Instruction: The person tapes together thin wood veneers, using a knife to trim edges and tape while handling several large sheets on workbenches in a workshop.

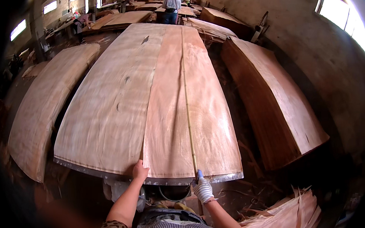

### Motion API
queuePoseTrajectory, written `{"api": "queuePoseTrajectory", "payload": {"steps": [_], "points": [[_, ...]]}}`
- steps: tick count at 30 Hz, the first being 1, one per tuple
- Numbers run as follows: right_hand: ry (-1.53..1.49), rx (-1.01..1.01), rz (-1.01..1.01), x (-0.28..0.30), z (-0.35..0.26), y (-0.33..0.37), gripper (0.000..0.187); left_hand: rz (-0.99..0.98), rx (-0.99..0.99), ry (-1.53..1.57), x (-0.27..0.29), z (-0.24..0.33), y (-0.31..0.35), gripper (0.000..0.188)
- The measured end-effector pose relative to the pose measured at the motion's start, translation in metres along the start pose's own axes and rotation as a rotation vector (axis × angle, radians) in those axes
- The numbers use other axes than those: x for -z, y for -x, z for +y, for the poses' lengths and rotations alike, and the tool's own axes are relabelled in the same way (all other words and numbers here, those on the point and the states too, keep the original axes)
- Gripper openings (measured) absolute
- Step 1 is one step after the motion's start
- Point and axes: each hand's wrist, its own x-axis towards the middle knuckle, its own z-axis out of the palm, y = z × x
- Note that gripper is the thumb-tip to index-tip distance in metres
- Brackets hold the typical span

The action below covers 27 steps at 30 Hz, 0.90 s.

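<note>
Two wood veneer sheets lie side by side on a long table: a paler sheet [107, 105] with dark knots on the left and a pinkish sheet [207, 112] on the right. At the near end of their seam, my bare left hand [140, 172] is closed on the pinkish sheet's edge; its fingertips are partly hidden. My right hand [203, 190], in a striped glove with a blue thumb, grips the near end of a long thin bamboo stick [188, 113]. The stick stretches away over the pinkish sheet, casting a shadow to its left.
The table's dark front edge [161, 181] is before me. Veneer stacks stand on the left [50, 104] and the right [280, 96]. Veneer scraps [285, 216] lie at the lower right. A person [171, 7] stands beyond the far end, with more stacks around.
</note>
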Motion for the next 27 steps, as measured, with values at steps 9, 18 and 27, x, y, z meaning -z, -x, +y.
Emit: {"api": "queuePoseTrajectory", "payload": {"steps": [9,18,27], "points": [[0.007,0.014,-0.067,-0.009,-0.025,0.011,0.048,-0.023,-0.064,-0.037,0.002,-0.005,-0.001,0.039],[-0.326,0.123,0.221,-0.037,0.01,0.028,0.054,-0.056,-0.167,-0.034,0.003,-0.019,-0.016,0.031],[-0.09,-0.004,0.093,-0.03,0.006,0.044,0.061,-0.149,-0.151,-0.101,0.014,-0.036,-0.012,0.024]]}}
